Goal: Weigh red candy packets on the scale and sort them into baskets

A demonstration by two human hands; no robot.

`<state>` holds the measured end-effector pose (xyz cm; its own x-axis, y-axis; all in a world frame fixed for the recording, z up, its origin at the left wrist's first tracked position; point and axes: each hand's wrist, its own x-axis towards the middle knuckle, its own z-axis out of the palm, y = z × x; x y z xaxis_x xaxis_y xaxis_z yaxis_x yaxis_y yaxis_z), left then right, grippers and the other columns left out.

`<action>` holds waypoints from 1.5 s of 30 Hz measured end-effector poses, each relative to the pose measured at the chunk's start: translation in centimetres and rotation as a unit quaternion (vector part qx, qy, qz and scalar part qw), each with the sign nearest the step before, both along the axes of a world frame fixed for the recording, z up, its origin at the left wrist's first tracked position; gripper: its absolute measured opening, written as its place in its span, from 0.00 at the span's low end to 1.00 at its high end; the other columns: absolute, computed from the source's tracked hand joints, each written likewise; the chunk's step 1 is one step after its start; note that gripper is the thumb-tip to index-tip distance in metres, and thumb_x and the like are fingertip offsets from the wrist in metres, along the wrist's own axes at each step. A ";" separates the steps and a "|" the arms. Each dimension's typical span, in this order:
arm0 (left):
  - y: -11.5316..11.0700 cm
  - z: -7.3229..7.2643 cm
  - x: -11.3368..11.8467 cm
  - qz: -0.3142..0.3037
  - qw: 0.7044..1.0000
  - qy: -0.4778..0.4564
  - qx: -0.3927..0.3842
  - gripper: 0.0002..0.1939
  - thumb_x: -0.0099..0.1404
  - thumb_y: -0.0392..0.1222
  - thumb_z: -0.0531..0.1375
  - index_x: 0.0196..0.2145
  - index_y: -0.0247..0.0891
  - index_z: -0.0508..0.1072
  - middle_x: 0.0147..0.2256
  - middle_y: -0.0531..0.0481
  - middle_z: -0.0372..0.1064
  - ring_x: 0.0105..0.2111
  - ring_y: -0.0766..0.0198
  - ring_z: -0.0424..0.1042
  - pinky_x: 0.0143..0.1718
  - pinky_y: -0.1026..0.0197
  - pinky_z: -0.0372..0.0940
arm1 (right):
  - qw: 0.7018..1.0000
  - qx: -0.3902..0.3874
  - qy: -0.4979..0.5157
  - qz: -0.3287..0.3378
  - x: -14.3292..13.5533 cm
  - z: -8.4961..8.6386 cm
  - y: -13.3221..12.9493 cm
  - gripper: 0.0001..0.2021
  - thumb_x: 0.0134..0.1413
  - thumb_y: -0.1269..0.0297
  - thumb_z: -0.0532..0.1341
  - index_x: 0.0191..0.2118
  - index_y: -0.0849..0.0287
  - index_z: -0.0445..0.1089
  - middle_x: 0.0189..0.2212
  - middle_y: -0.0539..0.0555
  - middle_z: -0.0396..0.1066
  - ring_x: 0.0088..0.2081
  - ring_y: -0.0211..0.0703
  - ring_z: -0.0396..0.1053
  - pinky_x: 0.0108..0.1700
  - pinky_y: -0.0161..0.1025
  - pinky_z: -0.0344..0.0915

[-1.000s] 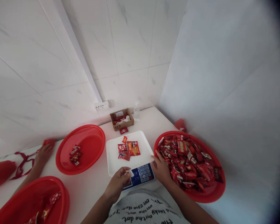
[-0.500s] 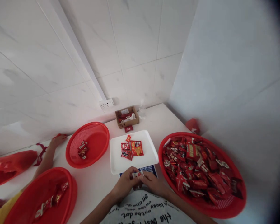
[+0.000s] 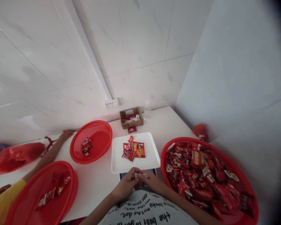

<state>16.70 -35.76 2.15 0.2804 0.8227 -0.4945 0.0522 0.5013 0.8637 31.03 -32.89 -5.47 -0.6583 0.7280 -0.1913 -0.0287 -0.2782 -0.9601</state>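
Observation:
Close to my body, my left hand (image 3: 128, 182) and my right hand (image 3: 152, 182) meet, fingers pinched on a small white-and-red packet (image 3: 140, 176). Fingers cover most of it. Just beyond them lies a white tray (image 3: 119, 164). On the tray rest a red-and-orange snack packet (image 3: 139, 150), a red packet with a black character (image 3: 128, 155), another red packet (image 3: 126, 146) and a tiny orange-red one (image 3: 130, 139). A blue printed sheet (image 3: 122, 176) shows partly under the tray's near edge.
At right stands a large red basket (image 3: 164, 165) heaped with red packets. Two red baskets, one near (image 3: 71, 200) and one farther (image 3: 72, 153), hold a few packets at left. A cardboard box (image 3: 132, 125) sits by the wall. A co-worker's arm (image 3: 49, 156) reaches in at left.
My hands have drawn closer together over the small packet, so less of it shows. The view has shifted slightly; the tray's packets lie as before.

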 end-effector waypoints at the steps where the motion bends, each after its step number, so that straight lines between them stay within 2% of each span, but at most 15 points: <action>1: 0.0 -0.2 0.1 -0.004 1.000 0.003 0.003 0.12 0.56 0.45 0.58 0.39 0.42 0.65 0.24 0.57 0.65 0.25 0.66 0.63 0.30 0.62 0.56 | 1.000 -0.001 0.003 -0.006 0.1 -0.1 0.0 0.24 0.50 0.41 0.53 0.27 0.61 0.66 0.21 0.49 0.65 0.25 0.36 0.62 0.29 0.35 0.58; 7: -0.2 -1.3 0.9 -0.041 0.999 0.021 0.024 0.15 0.58 0.44 0.55 0.42 0.41 0.61 0.25 0.58 0.62 0.27 0.67 0.63 0.31 0.63 0.57 | 1.000 0.028 0.004 -0.013 1.3 0.5 -0.3 0.24 0.51 0.42 0.53 0.27 0.61 0.67 0.21 0.50 0.66 0.25 0.37 0.63 0.31 0.36 0.60; 12: -0.6 -2.0 1.8 -0.037 0.998 0.037 0.021 0.16 0.58 0.44 0.55 0.44 0.41 0.60 0.26 0.58 0.63 0.27 0.68 0.64 0.32 0.62 0.58 | 0.997 0.066 -0.023 -0.045 2.4 -0.6 -0.7 0.25 0.51 0.41 0.53 0.23 0.61 0.65 0.22 0.51 0.66 0.27 0.38 0.64 0.32 0.37 0.60; 16: -0.7 -2.4 2.3 -0.032 0.999 0.035 0.019 0.16 0.58 0.47 0.55 0.43 0.40 0.61 0.25 0.58 0.63 0.26 0.68 0.64 0.31 0.62 0.58 | 0.998 0.038 -0.026 -0.040 2.9 -1.2 -1.0 0.25 0.49 0.40 0.54 0.22 0.60 0.63 0.21 0.50 0.64 0.25 0.38 0.62 0.30 0.36 0.58; 20: -0.8 -3.0 2.8 -0.011 1.000 0.024 0.017 0.17 0.56 0.49 0.56 0.41 0.40 0.60 0.25 0.58 0.64 0.25 0.67 0.64 0.30 0.62 0.58 | 0.998 0.019 -0.034 -0.049 3.3 -1.3 -1.4 0.26 0.49 0.37 0.51 0.23 0.59 0.62 0.20 0.48 0.63 0.25 0.37 0.61 0.30 0.36 0.58; 24: -0.5 -3.8 2.4 0.059 0.996 0.059 0.022 0.19 0.54 0.52 0.58 0.41 0.41 0.62 0.24 0.58 0.64 0.25 0.68 0.65 0.30 0.63 0.59 | 0.991 0.056 -0.086 -0.089 4.1 -1.7 -1.4 0.23 0.54 0.42 0.49 0.25 0.58 0.62 0.21 0.48 0.64 0.26 0.38 0.61 0.30 0.36 0.59; 26: 0.2 -4.2 1.7 0.103 0.990 0.093 0.031 0.21 0.53 0.54 0.59 0.41 0.40 0.63 0.25 0.57 0.66 0.26 0.68 0.65 0.30 0.64 0.60 | 0.972 0.121 -0.152 -0.130 4.8 -2.0 -1.4 0.19 0.56 0.48 0.50 0.25 0.58 0.62 0.23 0.50 0.65 0.28 0.39 0.62 0.31 0.36 0.59; 28: 1.2 -4.6 0.8 0.139 0.981 0.124 0.045 0.22 0.53 0.55 0.59 0.41 0.40 0.64 0.26 0.55 0.67 0.25 0.68 0.66 0.30 0.64 0.60 | 0.941 0.209 -0.222 -0.150 5.5 -2.2 -1.4 0.15 0.57 0.56 0.50 0.27 0.59 0.64 0.27 0.52 0.67 0.31 0.40 0.63 0.36 0.38 0.60; 31: 3.3 -5.3 -0.6 0.165 0.970 0.164 0.071 0.22 0.53 0.54 0.60 0.40 0.39 0.65 0.26 0.54 0.68 0.23 0.69 0.65 0.28 0.65 0.60 | 0.896 0.329 -0.281 -0.101 6.3 -2.4 -1.8 0.10 0.58 0.67 0.50 0.31 0.59 0.66 0.32 0.54 0.68 0.36 0.41 0.63 0.41 0.39 0.61; 34: 5.5 -6.0 -1.8 0.160 0.955 0.223 0.111 0.18 0.56 0.51 0.58 0.41 0.38 0.65 0.24 0.54 0.68 0.22 0.69 0.66 0.26 0.65 0.60 | 0.857 0.401 -0.319 -0.056 6.3 -2.5 -2.5 0.08 0.56 0.72 0.51 0.34 0.58 0.67 0.34 0.53 0.69 0.39 0.42 0.63 0.45 0.40 0.60; 36: 6.9 -6.5 -2.5 0.155 0.945 0.257 0.129 0.15 0.58 0.48 0.56 0.41 0.38 0.64 0.24 0.55 0.68 0.24 0.68 0.67 0.26 0.65 0.61 | 0.843 0.418 -0.335 -0.052 6.1 -2.6 -2.7 0.09 0.56 0.73 0.52 0.35 0.57 0.68 0.35 0.53 0.69 0.40 0.42 0.63 0.47 0.40 0.59; 40: 9.0 -7.1 -3.8 0.144 0.927 0.321 0.131 0.12 0.61 0.41 0.54 0.43 0.39 0.63 0.24 0.55 0.68 0.26 0.66 0.70 0.28 0.65 0.62 | 0.841 0.420 -0.338 -0.054 6.0 -2.9 -2.7 0.08 0.56 0.73 0.52 0.35 0.58 0.68 0.35 0.52 0.69 0.40 0.42 0.63 0.47 0.39 0.59; 45: 10.3 -6.8 -4.8 0.094 0.894 0.419 0.128 0.12 0.60 0.39 0.55 0.44 0.39 0.65 0.22 0.57 0.67 0.23 0.66 0.69 0.24 0.67 0.59 | 0.840 0.415 -0.346 -0.052 6.1 -3.0 -2.7 0.08 0.56 0.72 0.53 0.35 0.58 0.69 0.35 0.53 0.69 0.41 0.42 0.63 0.47 0.39 0.58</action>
<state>11.86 -25.48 -4.69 -0.2548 0.9329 -0.2545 0.6711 0.3601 0.6480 37.11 -35.56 -8.44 -0.5229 0.8466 0.0994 0.6337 0.4641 -0.6188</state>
